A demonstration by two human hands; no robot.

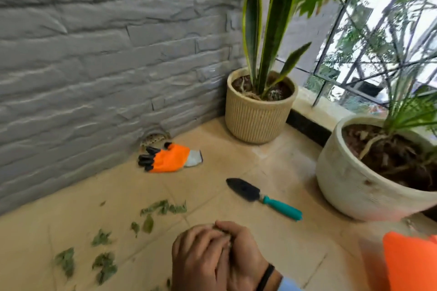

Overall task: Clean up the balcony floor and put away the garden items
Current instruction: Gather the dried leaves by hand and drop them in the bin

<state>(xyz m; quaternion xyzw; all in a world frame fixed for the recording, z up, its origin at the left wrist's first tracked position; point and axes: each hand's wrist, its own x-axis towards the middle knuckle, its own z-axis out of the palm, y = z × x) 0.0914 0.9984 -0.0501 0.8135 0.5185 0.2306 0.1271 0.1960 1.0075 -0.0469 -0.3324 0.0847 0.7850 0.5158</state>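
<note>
Your trowel (262, 198) lies on the tiled floor (212, 186) near the white pot (354, 186), blade toward the wall, teal handle toward you. Your left hand (198, 257) and right hand (243, 253) are cupped together around a few leaf scraps (163, 208).

A home balcony: beige tiled floor (212, 196), grey stone-clad wall (94, 42), a metal grille (378, 54) open to trees, two potted plants (260, 106), a floor drain (155, 137), and a trowel (262, 197) and glove (170, 158) lying about.
</note>
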